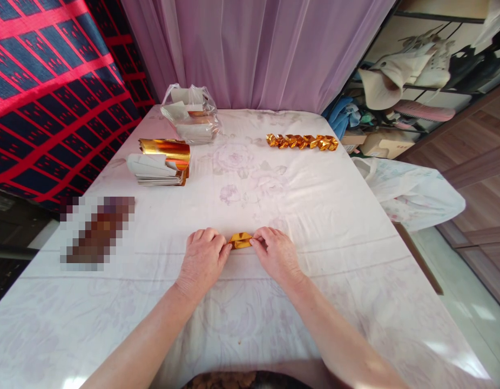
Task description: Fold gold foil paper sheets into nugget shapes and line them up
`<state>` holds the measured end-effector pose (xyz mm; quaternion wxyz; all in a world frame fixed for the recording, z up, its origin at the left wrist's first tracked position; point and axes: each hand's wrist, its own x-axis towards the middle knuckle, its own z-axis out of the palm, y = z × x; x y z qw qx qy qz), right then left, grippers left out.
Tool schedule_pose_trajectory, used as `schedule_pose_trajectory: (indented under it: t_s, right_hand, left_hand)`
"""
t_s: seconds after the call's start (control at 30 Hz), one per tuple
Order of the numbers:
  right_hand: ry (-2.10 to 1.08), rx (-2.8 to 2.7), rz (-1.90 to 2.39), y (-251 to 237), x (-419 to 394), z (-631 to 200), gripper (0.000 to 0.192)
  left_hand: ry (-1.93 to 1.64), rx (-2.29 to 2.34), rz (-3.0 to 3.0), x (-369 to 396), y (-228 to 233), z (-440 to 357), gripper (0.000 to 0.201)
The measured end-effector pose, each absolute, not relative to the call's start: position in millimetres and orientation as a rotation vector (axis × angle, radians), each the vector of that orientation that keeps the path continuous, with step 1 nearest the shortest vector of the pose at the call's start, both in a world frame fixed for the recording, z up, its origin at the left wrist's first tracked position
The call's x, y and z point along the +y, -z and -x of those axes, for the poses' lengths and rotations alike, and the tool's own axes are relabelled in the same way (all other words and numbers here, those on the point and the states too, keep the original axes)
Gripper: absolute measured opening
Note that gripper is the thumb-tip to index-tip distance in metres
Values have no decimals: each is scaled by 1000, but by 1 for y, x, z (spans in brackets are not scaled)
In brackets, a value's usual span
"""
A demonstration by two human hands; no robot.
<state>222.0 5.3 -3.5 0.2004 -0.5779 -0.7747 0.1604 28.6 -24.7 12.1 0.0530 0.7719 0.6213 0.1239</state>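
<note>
A small piece of folded gold foil paper (241, 241) lies at the middle of the table, stretched between my two hands. My left hand (204, 255) pinches its left end between thumb and fingers. On the opposite end, the thumb and fingers of my right hand (277, 254) are closed too. The piece has a raised, boat-like shape with a fold along its middle. Farther off, a row of folded gold foil pieces (302, 142) sits at the back right. A stack of foil sheets (164, 162), gold on one side and white on the other, curls at the back left.
Behind the stack stands a clear plastic bag (192, 114) with more paper in it. A blurred-out item (98, 232) lies at the left. The floral tablecloth (250, 324) covers the table. Purple curtains (250, 54) hang behind, and a shelf with shoes and a cap (379, 86) stands right.
</note>
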Motion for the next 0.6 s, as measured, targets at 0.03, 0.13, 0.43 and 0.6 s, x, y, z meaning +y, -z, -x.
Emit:
schedule_pose_trajectory:
  t_s: [0.03,0.13,0.43,0.6]
  right_hand:
    - [-440,-2167,1618,4,5,-222,8]
    - [-421,-2174,1629,4,5,-221,9]
    - [-428,-2184,1681,1,4,-219,7]
    - [-429,-2173,1694,2,4,-219,7]
  left_hand:
    - [-360,1897,-2358,-25,-12,-29,16]
    - [-318,1914,-2388,-24,-12,-31,14]
    - [-185,1943,-2412,-23,-16,-33,16]
    - [-164,1969,-2384,-22,-17,-34,16]
